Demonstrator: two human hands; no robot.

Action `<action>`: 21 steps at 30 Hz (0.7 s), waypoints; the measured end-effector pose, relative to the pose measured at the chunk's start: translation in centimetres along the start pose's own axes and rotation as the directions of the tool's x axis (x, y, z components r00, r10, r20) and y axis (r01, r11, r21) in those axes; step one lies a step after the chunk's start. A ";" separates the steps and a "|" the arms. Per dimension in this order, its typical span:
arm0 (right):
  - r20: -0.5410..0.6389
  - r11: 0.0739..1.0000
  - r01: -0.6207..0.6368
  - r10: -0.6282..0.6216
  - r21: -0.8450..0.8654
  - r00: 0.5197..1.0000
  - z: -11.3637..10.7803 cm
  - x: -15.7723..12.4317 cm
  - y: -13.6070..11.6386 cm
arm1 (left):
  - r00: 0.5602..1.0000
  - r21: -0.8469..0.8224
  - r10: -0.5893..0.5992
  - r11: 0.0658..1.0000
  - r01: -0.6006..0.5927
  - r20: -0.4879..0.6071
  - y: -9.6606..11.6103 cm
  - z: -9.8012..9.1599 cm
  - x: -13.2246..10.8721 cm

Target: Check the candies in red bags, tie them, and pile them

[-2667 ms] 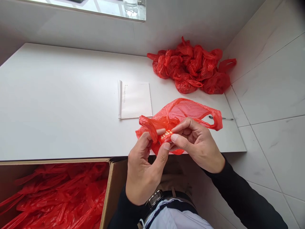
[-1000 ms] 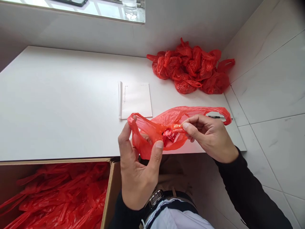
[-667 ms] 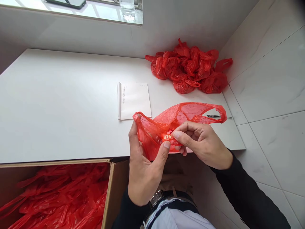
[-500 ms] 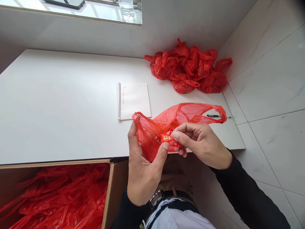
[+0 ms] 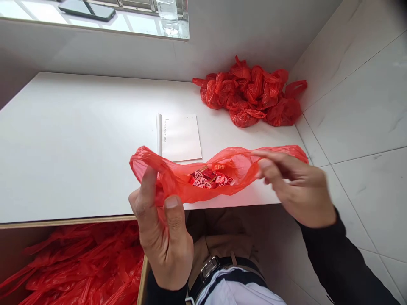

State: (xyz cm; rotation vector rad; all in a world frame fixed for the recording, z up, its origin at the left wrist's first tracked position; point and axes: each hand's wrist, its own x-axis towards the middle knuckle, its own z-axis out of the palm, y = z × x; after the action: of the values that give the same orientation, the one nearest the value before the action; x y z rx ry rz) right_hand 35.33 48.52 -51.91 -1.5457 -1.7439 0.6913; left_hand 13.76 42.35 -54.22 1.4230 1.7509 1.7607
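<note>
A thin red plastic bag (image 5: 197, 195) is stretched sideways at the table's front edge, its mouth open upward. Inside it lie several small red and pink wrapped packets (image 5: 206, 178). My left hand (image 5: 165, 228) holds the bag's left side, with a finger through the handle loop and the thumb against the plastic. On the other side, my right hand (image 5: 295, 186), slightly blurred, pinches the bag's right rim between thumb and fingers.
An open notebook (image 5: 181, 137) lies behind the bag on the white table (image 5: 79, 144). Knotted red bags (image 5: 251, 93) are heaped at the back right. A cardboard box (image 5: 143, 275) of red bags (image 5: 85, 262) stands front left. Phone (image 5: 87, 10) and glass (image 5: 168, 17) are on the sill.
My hands have moved apart, spreading the bag wider. My right hand has let go of a small red packet, and several packets now show inside the bag.
</note>
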 end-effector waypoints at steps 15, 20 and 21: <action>-0.154 0.969 0.238 -0.226 0.064 0.962 -2.0 1.5 -0.7 | 0.775 -0.331 -0.623 0.713 0.618 0.106 0.0 -1.2 4.9; -0.041 0.858 0.405 -0.415 0.316 0.909 -1.5 2.9 -4.8 | 0.679 -0.289 -0.609 0.620 0.730 0.410 0.7 -1.2 5.9; 0.015 0.842 0.395 -0.430 0.368 0.903 -1.3 3.0 -5.5 | 0.749 -0.218 -0.559 0.730 0.648 0.356 1.1 -1.1 5.7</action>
State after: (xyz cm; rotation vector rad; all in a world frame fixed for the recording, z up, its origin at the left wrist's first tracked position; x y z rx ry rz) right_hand 32.78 50.62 -46.38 -0.8602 -1.8202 0.8136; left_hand 10.66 45.80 -50.59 0.7600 1.4539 1.3342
